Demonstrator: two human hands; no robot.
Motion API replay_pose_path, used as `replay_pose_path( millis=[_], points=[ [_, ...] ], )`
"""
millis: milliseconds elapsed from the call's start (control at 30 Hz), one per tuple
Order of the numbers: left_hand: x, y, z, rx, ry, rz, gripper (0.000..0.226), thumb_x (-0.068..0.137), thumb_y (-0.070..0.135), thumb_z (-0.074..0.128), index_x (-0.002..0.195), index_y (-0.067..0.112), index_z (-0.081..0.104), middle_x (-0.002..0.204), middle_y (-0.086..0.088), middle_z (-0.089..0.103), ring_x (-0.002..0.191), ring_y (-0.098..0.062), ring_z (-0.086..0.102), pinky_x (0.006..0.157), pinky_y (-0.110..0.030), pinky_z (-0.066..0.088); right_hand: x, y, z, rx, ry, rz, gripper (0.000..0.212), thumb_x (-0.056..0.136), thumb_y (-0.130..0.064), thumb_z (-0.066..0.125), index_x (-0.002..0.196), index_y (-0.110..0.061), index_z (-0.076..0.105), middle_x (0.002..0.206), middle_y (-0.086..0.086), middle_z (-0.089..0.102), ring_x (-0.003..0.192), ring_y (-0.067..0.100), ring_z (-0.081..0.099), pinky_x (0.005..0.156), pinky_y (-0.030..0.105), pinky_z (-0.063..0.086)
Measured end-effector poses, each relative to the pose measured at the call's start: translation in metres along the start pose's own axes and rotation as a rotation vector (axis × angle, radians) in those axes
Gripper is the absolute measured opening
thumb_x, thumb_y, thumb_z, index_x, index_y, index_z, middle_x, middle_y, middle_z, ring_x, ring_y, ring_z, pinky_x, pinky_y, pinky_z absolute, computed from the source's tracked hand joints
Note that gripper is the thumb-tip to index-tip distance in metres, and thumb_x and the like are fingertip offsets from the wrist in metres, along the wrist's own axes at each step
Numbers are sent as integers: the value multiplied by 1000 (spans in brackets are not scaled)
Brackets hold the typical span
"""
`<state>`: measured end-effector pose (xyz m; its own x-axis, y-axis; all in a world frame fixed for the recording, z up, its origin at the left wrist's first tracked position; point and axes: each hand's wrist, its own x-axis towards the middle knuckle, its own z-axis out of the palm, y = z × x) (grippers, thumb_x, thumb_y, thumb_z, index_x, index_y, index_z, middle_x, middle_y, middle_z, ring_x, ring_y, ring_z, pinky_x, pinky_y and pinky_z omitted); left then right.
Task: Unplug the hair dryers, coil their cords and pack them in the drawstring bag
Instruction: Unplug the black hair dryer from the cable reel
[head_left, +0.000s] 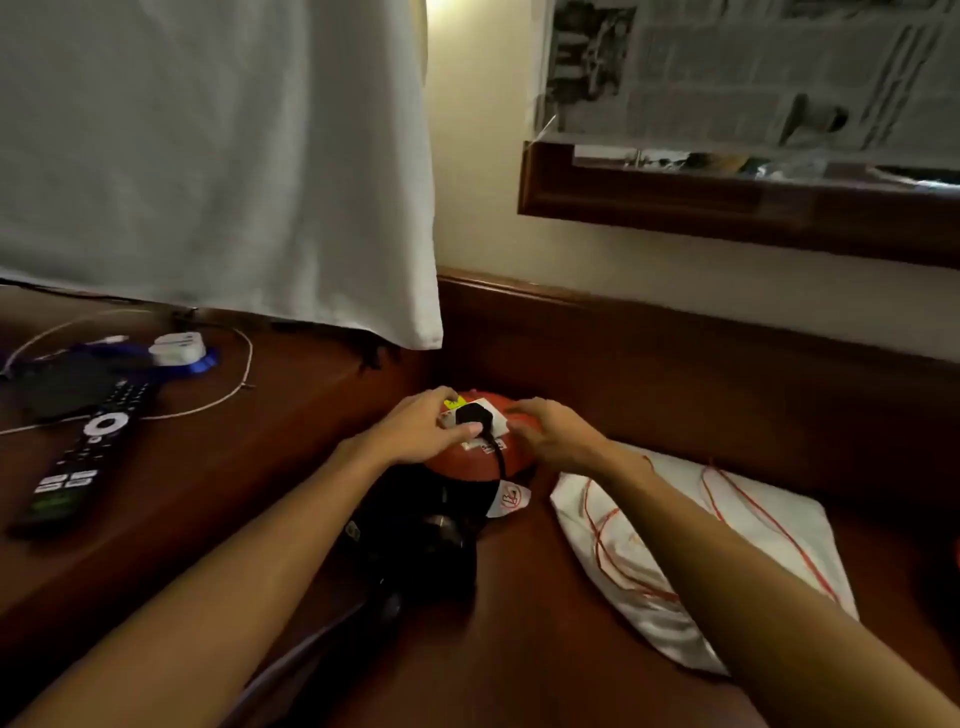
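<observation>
While both forearms reach in from the bottom edge, we note the left hand (421, 428) resting on a red domed socket unit (480, 457) at the back of the dark wooden surface (545, 623), its thumb and fingers curled round the black plug (470, 418) seated in the white socket face. The right hand (548, 431) lies on the right side of the same unit; its fingers bend over the dome, but whether this grip clamps anything we cannot tell, as the fingertips are blurred and partly turned away from us.

A black cord (500, 460) runs from the plug toward us, down over the dome, and disappears behind the black hair dryer (415, 530). This dryer lies just in front of the unit, touching it, and is so dark that we cannot make out its nozzle, handle or long axis; part of it is covered by the left forearm. A white tag (511, 500) sits beside it.

To the right, the white drawstring bag (691, 561) lies flat, red strings looped across it, its long axis running from near the socket unit toward the lower right; the right forearm hides a strip of it.

On the left we record a remote control (85, 452), a white adapter (174, 348) and a thin white cable (228, 400), under a hanging white cloth (218, 156).
</observation>
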<state>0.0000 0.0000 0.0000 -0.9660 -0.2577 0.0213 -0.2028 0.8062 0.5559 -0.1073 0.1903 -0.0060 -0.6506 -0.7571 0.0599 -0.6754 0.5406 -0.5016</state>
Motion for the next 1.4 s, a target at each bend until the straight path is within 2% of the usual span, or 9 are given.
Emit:
replay_pose_path(
  millis=[133,233,500,667,767,867,1000,1167,1400],
  points=[
    [16,-13,25,-2,-13,48,73,92,57,65,154,29,39,157,0,46,147,-21,39,114,-33,33,21,16,29,23,7,6,46,108,-41,32,146,-24,52,152,5,50,141,27,43,114,57,34],
    [29,-33,37,-8,-23,26,83,86,73,60,156,39,32,165,7,32,155,-17,22,122,-37,22,31,28,39,-19,-23,30,56,107,-52,15,158,-33,30,168,-3,23,155,21,16,122,52,12],
    [29,-36,44,35,-57,11,82,96,63,54,162,35,14,172,7,6,159,-15,-2,125,-43,8,44,35,40,-146,-27,-12,68,99,-63,1,157,-39,27,167,-3,22,151,23,17,119,57,17],
    [28,-38,42,18,-53,4,86,92,65,58,161,40,13,172,10,6,159,-13,-2,125,-44,12,49,28,38,-107,-19,1,61,104,-61,11,153,-37,38,165,-1,27,149,25,20,115,58,20],
    [28,-43,35,-44,-109,-41,106,81,72,67,162,41,5,172,8,1,159,-16,0,128,-47,14,52,21,33,-44,-4,49,61,101,-67,20,146,-38,51,160,2,39,147,30,27,112,61,20],
    [28,-47,33,-58,-146,-37,121,69,80,71,163,38,6,173,9,-2,158,-13,-4,128,-50,12,54,4,31,-134,40,34,59,93,-74,36,123,-36,69,127,2,68,127,32,52,105,58,28],
    [28,-52,36,-33,-116,0,121,68,81,71,163,35,11,172,12,1,158,-10,-7,128,-48,9,51,-12,43,-221,158,37,48,88,-63,56,113,-23,65,108,1,70,106,26,63,99,48,37],
    [28,-56,37,14,-107,24,122,69,83,67,164,31,11,172,12,1,158,-9,-6,129,-48,9,47,-22,53,-194,254,77,42,90,-53,55,110,-17,57,107,6,70,101,30,65,96,49,42],
    [27,-58,40,9,-76,17,131,59,94,60,163,31,12,172,14,3,157,-6,-4,128,-47,12,49,-27,40,-269,143,64,44,96,-50,54,115,-10,52,101,8,60,90,30,59,81,42,45]
  ],
)
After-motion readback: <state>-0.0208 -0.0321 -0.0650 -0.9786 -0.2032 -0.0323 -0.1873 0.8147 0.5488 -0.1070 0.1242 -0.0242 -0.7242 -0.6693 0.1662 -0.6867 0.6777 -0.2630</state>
